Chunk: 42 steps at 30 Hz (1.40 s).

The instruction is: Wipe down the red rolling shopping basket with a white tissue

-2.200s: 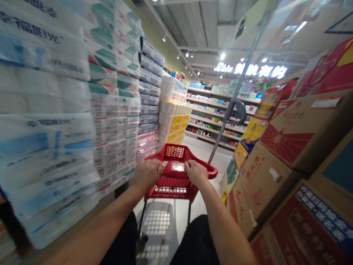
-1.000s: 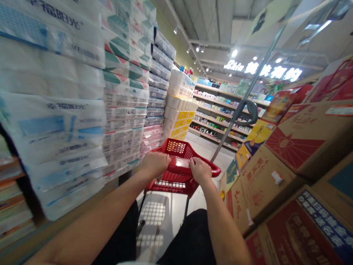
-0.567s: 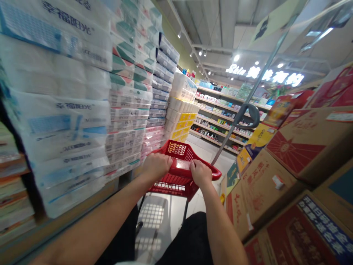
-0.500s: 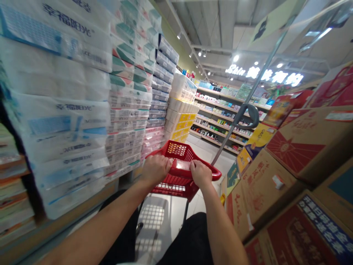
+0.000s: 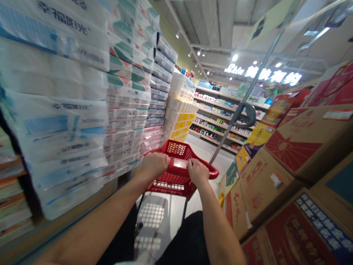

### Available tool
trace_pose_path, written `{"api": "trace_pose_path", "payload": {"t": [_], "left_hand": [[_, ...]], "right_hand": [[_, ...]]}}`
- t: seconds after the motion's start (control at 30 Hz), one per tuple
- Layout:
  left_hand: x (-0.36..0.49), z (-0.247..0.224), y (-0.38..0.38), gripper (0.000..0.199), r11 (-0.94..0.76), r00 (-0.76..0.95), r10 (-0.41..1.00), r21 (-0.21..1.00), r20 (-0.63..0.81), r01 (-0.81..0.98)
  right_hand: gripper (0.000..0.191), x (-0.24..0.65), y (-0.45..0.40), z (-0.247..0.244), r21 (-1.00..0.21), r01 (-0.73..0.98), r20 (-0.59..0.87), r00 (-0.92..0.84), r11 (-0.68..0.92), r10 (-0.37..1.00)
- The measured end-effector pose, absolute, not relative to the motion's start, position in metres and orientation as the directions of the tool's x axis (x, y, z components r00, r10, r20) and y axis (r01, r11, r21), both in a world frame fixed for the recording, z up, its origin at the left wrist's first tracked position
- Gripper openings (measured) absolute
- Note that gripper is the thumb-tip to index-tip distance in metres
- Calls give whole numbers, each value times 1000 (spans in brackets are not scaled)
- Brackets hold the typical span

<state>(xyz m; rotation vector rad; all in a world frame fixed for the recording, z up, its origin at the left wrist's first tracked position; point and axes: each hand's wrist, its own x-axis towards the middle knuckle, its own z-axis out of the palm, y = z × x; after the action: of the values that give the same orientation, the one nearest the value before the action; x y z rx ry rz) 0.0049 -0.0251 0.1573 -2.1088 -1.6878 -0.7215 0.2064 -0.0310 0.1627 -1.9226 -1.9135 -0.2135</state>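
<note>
While under both hands (image 5: pixel 154 166), cart handle (image 5: pixel 179 164)

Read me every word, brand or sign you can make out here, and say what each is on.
"幸福阳光" on the plastic-wrapped toilet paper packs
"Skin" on the lit shop sign; its Chinese characters are too blurred to be sure
Cardboard cartons and shelf goods: too blurred to read
Patch on the red shopping basket handle: glare, unreadable

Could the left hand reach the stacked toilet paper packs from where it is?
Probably yes: the left hand grips the red cart handle close beside the stacked toilet paper packs, and nothing stands between them. It must let go first.
</note>
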Motion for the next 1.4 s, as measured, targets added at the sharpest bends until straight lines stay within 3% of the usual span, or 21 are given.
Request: {"api": "trace_pose_path", "payload": {"t": [0.17,0.3,0.4,0.47,0.7,0.9,1.1,1.17,1.23,1.3,1.4], "left_hand": [[3,173,9,51,-197,161,919,67,361,978],[5,164,13,56,-224,183,860,29,477,974],[7,146,6,55,-304,212,720,26,661,952],[10,141,6,54,-292,176,682,43,710,955],[17,167,16,47,-183,107,883,125,457,975],[19,162,-2,58,-212,113,811,108,574,971],[21,175,9,46,-138,79,931,143,355,980],[22,170,2,50,-156,84,902,137,424,978],[24,163,-8,54,-205,96,796,116,598,972],[26,161,-12,55,-193,74,768,120,637,974],[27,172,-4,49,-173,103,883,114,457,978]], "right_hand": [[40,201,-12,165,-162,987,396,51,15,917],[39,197,7,166,-127,992,391,39,12,919],[39,198,16,162,-118,993,419,43,7,907],[39,200,18,158,-130,991,459,54,7,887],[36,203,13,151,-154,988,526,77,5,847],[33,203,5,147,-137,990,563,92,-17,821],[32,202,1,147,-126,991,586,109,-42,803],[32,202,1,147,-134,990,592,109,-36,799],[31,203,1,146,-140,990,595,101,-20,797],[31,204,2,146,-144,990,598,95,-10,796],[31,205,3,146,-142,990,604,95,-11,791]]}}
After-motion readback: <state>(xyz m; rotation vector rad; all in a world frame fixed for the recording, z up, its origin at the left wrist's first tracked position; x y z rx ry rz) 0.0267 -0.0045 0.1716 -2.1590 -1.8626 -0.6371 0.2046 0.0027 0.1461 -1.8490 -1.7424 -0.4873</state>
